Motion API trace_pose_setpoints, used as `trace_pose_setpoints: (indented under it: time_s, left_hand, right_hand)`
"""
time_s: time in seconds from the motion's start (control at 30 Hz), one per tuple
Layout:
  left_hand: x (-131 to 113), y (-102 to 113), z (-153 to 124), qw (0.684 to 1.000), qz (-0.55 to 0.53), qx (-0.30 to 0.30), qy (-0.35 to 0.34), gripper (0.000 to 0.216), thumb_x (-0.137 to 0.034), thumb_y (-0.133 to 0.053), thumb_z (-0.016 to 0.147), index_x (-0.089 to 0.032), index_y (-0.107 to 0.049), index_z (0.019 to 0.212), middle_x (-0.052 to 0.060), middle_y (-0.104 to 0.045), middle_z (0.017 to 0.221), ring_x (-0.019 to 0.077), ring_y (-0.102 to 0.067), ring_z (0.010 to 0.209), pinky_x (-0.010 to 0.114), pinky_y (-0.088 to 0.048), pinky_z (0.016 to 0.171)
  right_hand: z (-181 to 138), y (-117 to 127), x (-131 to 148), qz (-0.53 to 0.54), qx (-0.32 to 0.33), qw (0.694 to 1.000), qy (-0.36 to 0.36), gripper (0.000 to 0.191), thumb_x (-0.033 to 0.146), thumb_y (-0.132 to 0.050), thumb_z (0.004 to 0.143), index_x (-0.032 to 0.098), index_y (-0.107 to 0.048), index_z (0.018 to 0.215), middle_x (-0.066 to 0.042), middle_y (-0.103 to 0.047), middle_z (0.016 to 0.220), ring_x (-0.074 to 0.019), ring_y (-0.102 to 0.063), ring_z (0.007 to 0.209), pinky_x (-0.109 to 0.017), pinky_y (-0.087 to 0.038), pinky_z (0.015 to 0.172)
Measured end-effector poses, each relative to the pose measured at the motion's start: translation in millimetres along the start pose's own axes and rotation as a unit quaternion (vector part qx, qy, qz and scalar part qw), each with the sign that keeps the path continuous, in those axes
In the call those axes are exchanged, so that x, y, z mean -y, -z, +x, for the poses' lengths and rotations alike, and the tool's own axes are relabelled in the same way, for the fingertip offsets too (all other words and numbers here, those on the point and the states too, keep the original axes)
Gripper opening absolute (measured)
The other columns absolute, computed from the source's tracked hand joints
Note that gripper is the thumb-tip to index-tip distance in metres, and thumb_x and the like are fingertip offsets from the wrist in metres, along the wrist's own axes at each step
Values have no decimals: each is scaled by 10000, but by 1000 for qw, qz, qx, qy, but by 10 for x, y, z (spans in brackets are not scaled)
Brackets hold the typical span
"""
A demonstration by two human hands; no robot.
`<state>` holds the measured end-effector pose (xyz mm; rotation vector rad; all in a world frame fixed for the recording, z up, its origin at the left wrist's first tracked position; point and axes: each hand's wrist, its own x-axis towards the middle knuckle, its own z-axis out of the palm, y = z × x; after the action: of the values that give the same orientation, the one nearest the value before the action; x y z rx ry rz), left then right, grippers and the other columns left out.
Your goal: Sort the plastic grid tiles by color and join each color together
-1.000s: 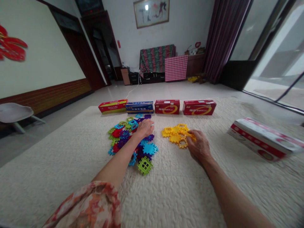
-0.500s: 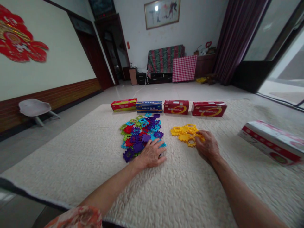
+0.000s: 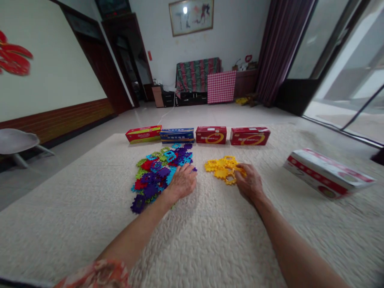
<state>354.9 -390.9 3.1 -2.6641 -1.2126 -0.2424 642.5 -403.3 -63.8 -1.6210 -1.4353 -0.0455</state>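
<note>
A mixed heap of plastic toy gear pieces (image 3: 152,189) in purple, blue, green and red lies on the quilted cover. My left hand (image 3: 183,183) rests palm down at the heap's right edge, fingers stretched forward over the nearest pieces and covering some of them. To the right sits a smaller group of yellow gear pieces (image 3: 221,173), apart from the heap. At its right end, the curled fingers of my right hand (image 3: 250,181) close on a yellow gear piece (image 3: 242,171), which they partly hide.
Behind the pieces stand a red-yellow box (image 3: 144,134), a blue box (image 3: 177,136) and two dark red boxes (image 3: 211,136), (image 3: 250,137) in a row. A white and red box (image 3: 327,174) lies at the right. Beyond the left edge is a pale stool (image 3: 18,142).
The view has turned to the right, so everything appears shifted left. My left hand has moved forward along the heap, its fingers closer together. My right hand stays at the yellow pieces.
</note>
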Motion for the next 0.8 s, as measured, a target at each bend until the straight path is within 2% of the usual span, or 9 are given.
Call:
trace_pose_setpoints:
  time_s: [0.1, 0.2, 0.27, 0.33, 0.4, 0.47, 0.53, 0.6, 0.8]
  left_hand:
    - [18, -130, 152, 1000, -5, 25, -10, 274, -243, -501, 878, -207, -638, 1112, 102, -548, 1325, 290, -441, 1269, 465, -424, 976]
    - [111, -225, 246, 999, -4, 36, 17, 216, -228, -480, 877, -177, -675, 953, 118, -613, 1190, 296, -479, 1208, 455, -436, 942]
    - [127, -250, 364, 999, -22, 19, 31, 232, -215, -456, 882, -159, -678, 843, 127, -650, 1035, 277, -537, 1115, 426, -444, 932]
    - [57, -282, 555, 997, -73, -16, 27, 247, -189, -439, 885, -153, -680, 845, 113, -659, 947, 234, -587, 1013, 374, -454, 931]
    - [-87, -362, 790, 987, -148, -64, 29, 242, -175, -447, 884, -160, -679, 951, 90, -670, 993, 196, -605, 1005, 318, -456, 947]
    - [-257, -495, 1017, 973, -197, -91, 76, 250, -193, -466, 886, -161, -669, 1028, 89, -678, 1041, 189, -612, 1031, 299, -459, 957]
    - [-400, -649, 1200, 961, -229, -100, 121, 260, -235, -477, 898, -168, -663, 1066, 88, -686, 1068, 188, -617, 1054, 298, -455, 978]
    - [-489, -780, 1338, 952, -257, -100, 135, 272, -288, -499, 903, -181, -656, 1098, 85, -688, 1111, 189, -613, 1091, 306, -443, 1006]
    - [-581, -905, 1621, 938, -325, -95, 77, 282, -283, -518, 898, -177, -649, 1124, 85, -687, 1169, 190, -620, 1106, 315, -448, 1020]
  right_hand:
    - [7, 16, -3, 16, -7, 1000, -24, 331, 314, -490, 785, 166, -672, 1019, -137, -651, 1083, -275, -602, 1003, -439, -469, 925]
    - [20, 19, -13, 45, -19, 998, -46, 352, 311, -466, 788, 159, -671, 1030, -140, -655, 1089, -270, -604, 1007, -436, -465, 927]
    - [29, 9, -31, 75, -30, 994, -71, 366, 325, -451, 796, 158, -669, 1038, -136, -659, 1084, -262, -614, 970, -429, -479, 901]
    - [38, -4, -57, 103, -43, 988, -107, 386, 345, -440, 807, 159, -662, 1061, -131, -661, 1081, -248, -627, 900, -419, -500, 853]
    - [50, -11, -87, 108, -60, 983, -138, 405, 352, -432, 807, 156, -654, 1083, -133, -655, 1091, -240, -632, 867, -409, -510, 824]
    - [75, -9, -118, 83, -71, 983, -146, 413, 344, -434, 796, 158, -649, 1095, -140, -646, 1110, -247, -630, 910, -408, -502, 847]
    - [122, -2, -151, 57, -62, 988, -133, 408, 344, -447, 790, 166, -648, 1098, -141, -649, 1101, -261, -617, 978, -417, -486, 889]
    - [192, -1, -187, 49, -37, 991, -117, 408, 370, -457, 798, 168, -647, 1097, -138, -663, 1070, -271, -611, 1004, -433, -477, 908]
    - [479, -98, -285, 48, 32, 995, -86, 447, 414, -460, 823, 154, -626, 1147, -146, -655, 1134, -249, -636, 940, -404, -506, 855]
